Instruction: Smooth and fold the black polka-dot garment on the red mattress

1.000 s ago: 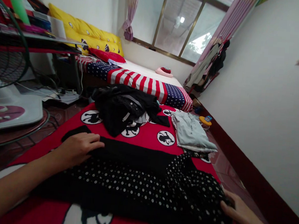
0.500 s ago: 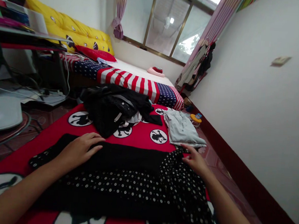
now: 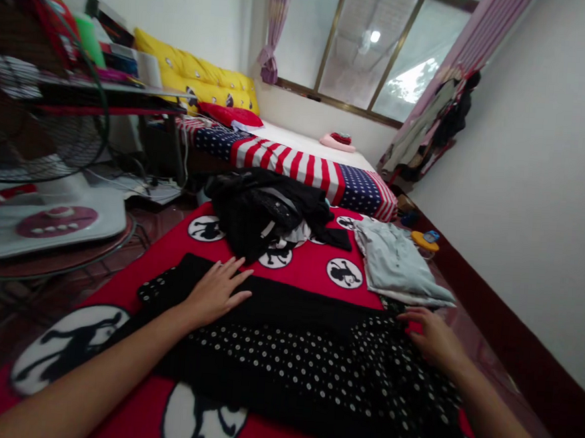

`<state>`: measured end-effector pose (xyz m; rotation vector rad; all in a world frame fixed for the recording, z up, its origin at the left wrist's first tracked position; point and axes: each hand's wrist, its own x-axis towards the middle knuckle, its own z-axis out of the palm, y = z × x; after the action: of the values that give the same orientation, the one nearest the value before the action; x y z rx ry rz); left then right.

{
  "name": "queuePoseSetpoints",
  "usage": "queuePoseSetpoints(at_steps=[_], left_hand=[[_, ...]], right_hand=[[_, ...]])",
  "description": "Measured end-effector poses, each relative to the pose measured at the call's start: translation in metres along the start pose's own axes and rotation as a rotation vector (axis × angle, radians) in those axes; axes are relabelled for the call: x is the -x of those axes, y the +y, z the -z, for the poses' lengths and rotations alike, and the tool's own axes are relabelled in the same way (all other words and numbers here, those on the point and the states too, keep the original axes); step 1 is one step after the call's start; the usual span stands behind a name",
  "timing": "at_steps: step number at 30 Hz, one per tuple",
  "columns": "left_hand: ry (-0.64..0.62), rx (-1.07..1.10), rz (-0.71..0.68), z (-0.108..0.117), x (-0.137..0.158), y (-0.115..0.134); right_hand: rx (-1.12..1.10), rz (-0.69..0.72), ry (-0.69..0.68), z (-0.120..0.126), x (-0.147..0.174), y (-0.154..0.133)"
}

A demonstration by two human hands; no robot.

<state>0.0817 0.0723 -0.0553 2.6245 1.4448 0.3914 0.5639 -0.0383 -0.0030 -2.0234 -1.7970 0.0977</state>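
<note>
A black garment with white polka dots [image 3: 307,367] lies spread across the red blanket, with a plain black band folded along its far side. My left hand [image 3: 220,291] rests palm down on that black band, fingers spread. At the garment's right end, my right hand [image 3: 432,335] touches the bunched polka-dot cloth near its far corner. Its fingers are slightly bent, with a gap between thumb and forefinger. Beyond it lies a folded pale grey-green garment [image 3: 399,263]. A heap of black clothes [image 3: 273,211] sits farther back, in front of my left hand.
The red blanket [image 3: 133,271] has round white patches with black figures. At left, a fan [image 3: 56,222] stands on a round stool beside a cluttered desk [image 3: 126,90]. Behind is a bed with a striped, starred cover [image 3: 286,162]. A wall [image 3: 549,197] runs along the right.
The view has swung left, so everything appears farther right and the fan shows more fully. My left hand's fingers have spread more on the garment. My right hand stays by the garment's right end.
</note>
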Motion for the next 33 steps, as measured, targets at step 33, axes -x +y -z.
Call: queuePoseSetpoints(at_steps=[33], left_hand=[[-0.031, 1.213, -0.129, 0.039, 0.033, 0.139]], right_hand=[[-0.701, -0.443, 0.495, 0.073, 0.094, -0.122]])
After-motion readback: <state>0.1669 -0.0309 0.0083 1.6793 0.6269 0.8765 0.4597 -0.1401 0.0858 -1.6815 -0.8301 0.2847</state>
